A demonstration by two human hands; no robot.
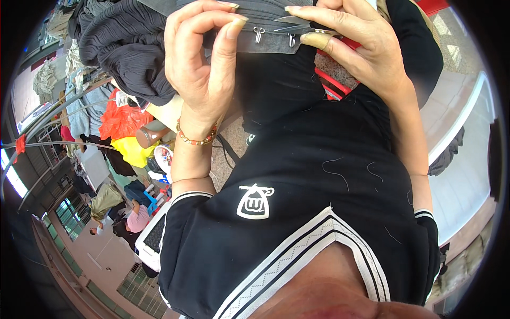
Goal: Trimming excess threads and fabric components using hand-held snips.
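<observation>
At the top of the view, a dark grey garment's waistband (273, 45) lies across my lap, with two small silver metal hooks (258, 35) on it. My right hand (356, 45), with a tan bandage on one fingertip, is closed around small thread snips (305, 27). Their two pointed blades are slightly apart and lie over the waistband near the right-hand hook. My left hand (204, 61) has its thumb and index finger pinched together over the left part of the waistband. Whatever is between those fingertips is too small to make out.
Dark pleated garments (127, 45) are heaped at the upper left. Below them are a red plastic bag (121, 118) and a yellow bag (133, 151). A white curved-edged surface (462, 175) stands at right. A person in pink (138, 217) is in the left background.
</observation>
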